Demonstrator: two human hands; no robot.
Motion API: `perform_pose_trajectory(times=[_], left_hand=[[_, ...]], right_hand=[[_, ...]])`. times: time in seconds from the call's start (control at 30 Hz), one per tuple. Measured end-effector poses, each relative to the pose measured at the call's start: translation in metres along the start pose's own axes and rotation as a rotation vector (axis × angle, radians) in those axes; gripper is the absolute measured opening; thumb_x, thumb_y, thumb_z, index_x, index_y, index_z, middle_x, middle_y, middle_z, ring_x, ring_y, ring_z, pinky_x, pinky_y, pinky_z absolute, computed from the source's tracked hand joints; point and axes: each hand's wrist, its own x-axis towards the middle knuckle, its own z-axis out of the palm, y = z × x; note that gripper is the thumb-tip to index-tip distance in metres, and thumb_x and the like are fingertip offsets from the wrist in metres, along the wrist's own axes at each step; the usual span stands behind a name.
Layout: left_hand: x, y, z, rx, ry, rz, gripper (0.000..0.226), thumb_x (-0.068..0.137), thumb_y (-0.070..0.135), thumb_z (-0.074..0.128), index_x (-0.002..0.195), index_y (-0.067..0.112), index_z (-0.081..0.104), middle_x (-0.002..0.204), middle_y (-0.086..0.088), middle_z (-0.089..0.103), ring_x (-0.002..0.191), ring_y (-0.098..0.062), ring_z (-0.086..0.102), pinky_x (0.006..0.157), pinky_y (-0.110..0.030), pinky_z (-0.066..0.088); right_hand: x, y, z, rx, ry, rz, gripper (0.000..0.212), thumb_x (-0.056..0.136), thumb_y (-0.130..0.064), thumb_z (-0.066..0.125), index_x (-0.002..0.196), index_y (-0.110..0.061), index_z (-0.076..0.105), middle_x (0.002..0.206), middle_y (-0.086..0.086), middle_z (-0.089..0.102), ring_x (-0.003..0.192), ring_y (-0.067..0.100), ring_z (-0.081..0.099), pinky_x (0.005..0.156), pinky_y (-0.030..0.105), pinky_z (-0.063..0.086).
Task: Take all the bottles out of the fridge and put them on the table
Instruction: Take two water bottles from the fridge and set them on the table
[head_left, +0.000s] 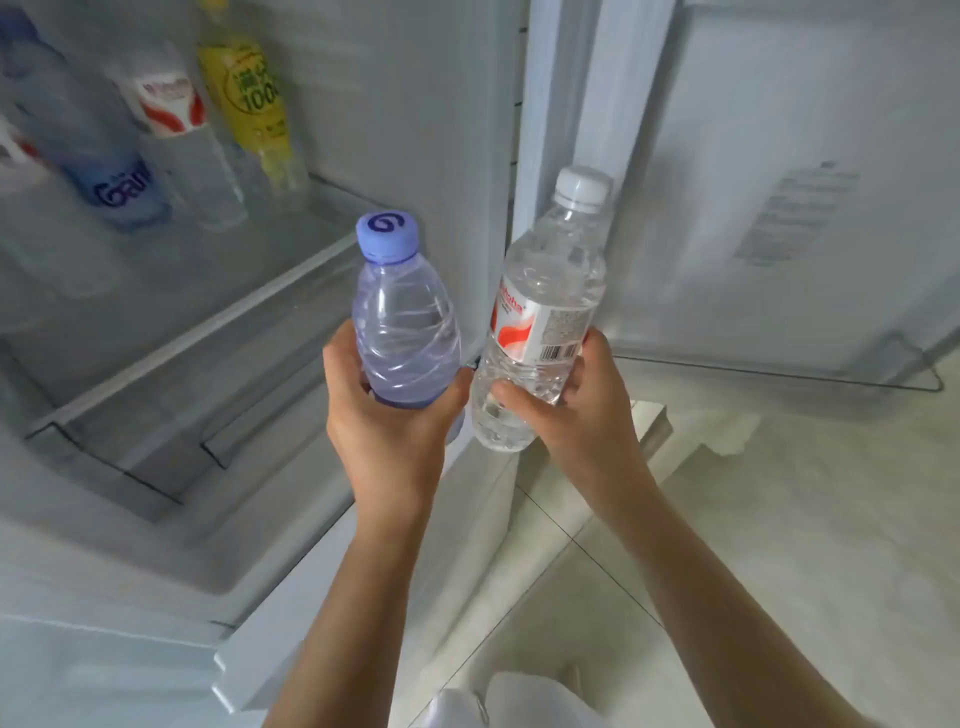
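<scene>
My left hand (395, 415) grips a pale purple bottle (402, 322) with a lilac cap, held upright in front of the open fridge. My right hand (576, 400) grips a clear water bottle (540, 312) with a white cap and a red-and-white label, tilted slightly right. Both bottles are outside the fridge, side by side. On the fridge shelf (249, 260) at the upper left stand a blue-labelled bottle (104, 171), a red-and-white-labelled bottle (182, 145) and a yellow-labelled bottle (254, 104). No table is in view.
The fridge door (779, 182) stands open on the right, its lower door rack (831, 374) bare. A clear drawer (156, 415) sits below the shelf. Pale floor tiles (727, 519) lie under my arms.
</scene>
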Motion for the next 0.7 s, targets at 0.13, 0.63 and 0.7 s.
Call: perform_pose_trajectory(times=[0.13,0.63,0.7], left_hand=[[-0.041,-0.003,0.027,-0.003,-0.171,-0.058,0.073,0.058,0.012,0.091,0.121,0.017,0.054,0.098,0.018,0.067,0.086,0.0,0.066,0.071,-0.015,0.053],[-0.288,0.012,0.171,0.026,-0.772,-0.181,0.075,0.061,0.025,0.091,0.127,0.025,0.054,0.105,0.013,0.068,0.092,-0.005,0.066,0.07,-0.007,0.05],[-0.316,0.017,0.189,0.033,-0.84,-0.19,0.078,0.06,0.029,0.091,0.129,0.026,0.054,0.109,0.006,0.069,0.093,-0.013,0.068,0.075,-0.012,0.053]], right_hand=[[-0.029,0.025,-0.051,-0.057,0.066,0.132,0.061,0.061,-0.035,0.082,0.115,-0.024,0.053,0.1,-0.01,0.07,0.09,0.006,0.068,0.085,0.04,0.056],[-0.191,0.121,-0.323,-0.128,0.403,0.463,0.069,0.061,-0.035,0.087,0.118,-0.019,0.051,0.107,-0.005,0.069,0.098,0.014,0.068,0.088,0.045,0.055],[-0.206,0.13,-0.352,-0.143,0.432,0.499,0.069,0.061,-0.031,0.088,0.118,-0.019,0.05,0.107,-0.006,0.068,0.098,0.012,0.068,0.088,0.043,0.055]])
